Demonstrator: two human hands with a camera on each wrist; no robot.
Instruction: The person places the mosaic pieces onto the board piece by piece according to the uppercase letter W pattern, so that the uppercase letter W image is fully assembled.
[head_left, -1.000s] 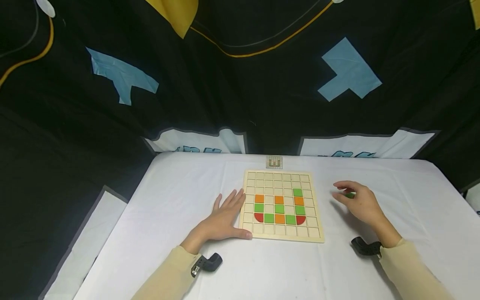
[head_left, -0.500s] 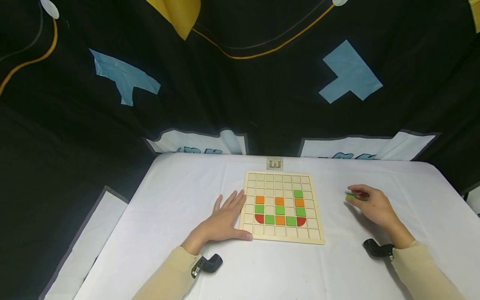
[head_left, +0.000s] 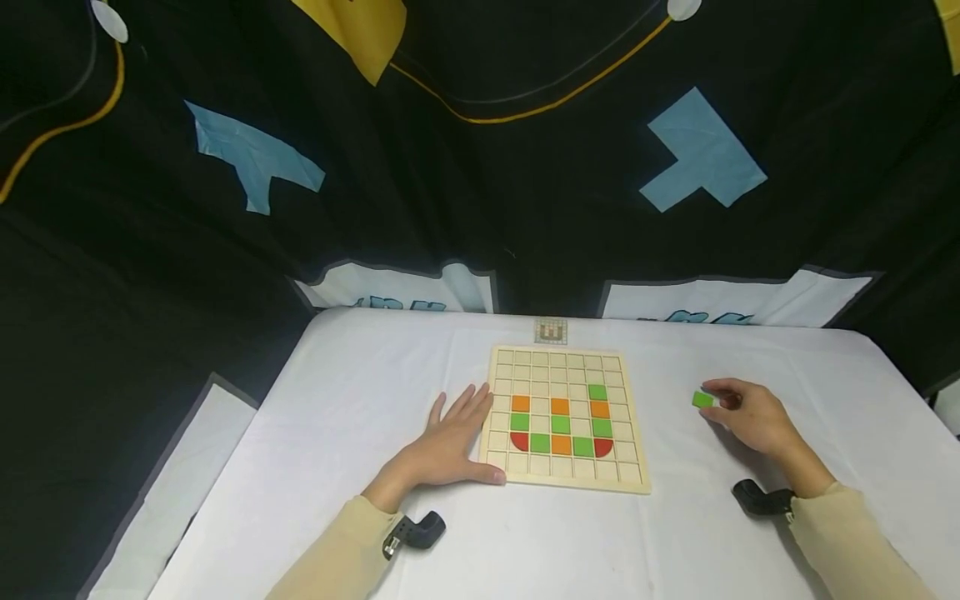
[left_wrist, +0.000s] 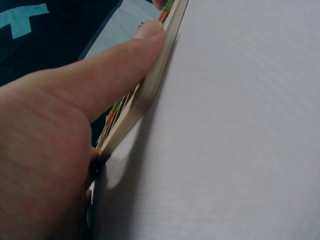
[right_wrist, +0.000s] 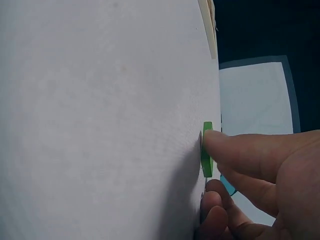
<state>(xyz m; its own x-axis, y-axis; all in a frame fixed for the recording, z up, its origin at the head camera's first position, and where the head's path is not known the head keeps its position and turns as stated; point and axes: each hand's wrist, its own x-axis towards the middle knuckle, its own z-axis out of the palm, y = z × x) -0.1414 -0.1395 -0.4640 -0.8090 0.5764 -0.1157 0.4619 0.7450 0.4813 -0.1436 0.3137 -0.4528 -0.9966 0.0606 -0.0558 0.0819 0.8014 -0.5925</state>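
Note:
A square wooden grid board (head_left: 561, 465) lies on the white table, with green and orange square tiles and two red rounded tiles set in its cells. Along its left side rests my left hand (head_left: 446, 450), fingers spread and straight. In the left wrist view the thumb (left_wrist: 150, 37) touches the board's edge. My right hand (head_left: 757, 421), out to the right of the board, pinches a green square tile (head_left: 702, 400) between thumb and finger. The right wrist view shows this green tile (right_wrist: 206, 167) nearly edge-on, close over the cloth, other fingers curled below it.
Behind the board lies a small card (head_left: 551, 332) with a gridded pattern. White cloth (head_left: 375, 358) covers the table. A black curtain (head_left: 480, 208) with blue and yellow shapes hangs at the back. Each wrist carries a black device, such as the left one (head_left: 423, 530).
My right hand has moved right, away from the board, with the green tile, which now shows its flat face. My left hand stays at the board's edge.

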